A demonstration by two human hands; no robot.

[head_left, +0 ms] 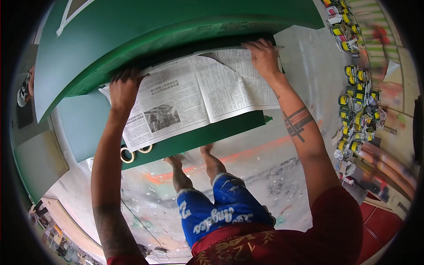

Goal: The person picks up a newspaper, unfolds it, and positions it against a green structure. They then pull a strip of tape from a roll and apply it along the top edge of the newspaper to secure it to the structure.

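Note:
A printed newspaper sheet (176,97) lies spread over a green panel (198,140), its far edge along the base of a curved green surface (145,44). My left hand (125,88) is on the sheet's far left part, fingers bent over its edge. At the far right edge, my right hand (263,57) has its fingers curled on the paper, close to a thin strip. Both hands' fingers are closed on the paper's edge. Two rolls of tape (127,155) rest near the sheet's lower left corner, one partly under the paper.
Many stacked paint cans (349,75) line the right side. Paint marks cover the grey floor (247,159), where my bare feet stand. A cable (141,221) runs across the lower left floor. Part of another person (31,81) shows at the far left.

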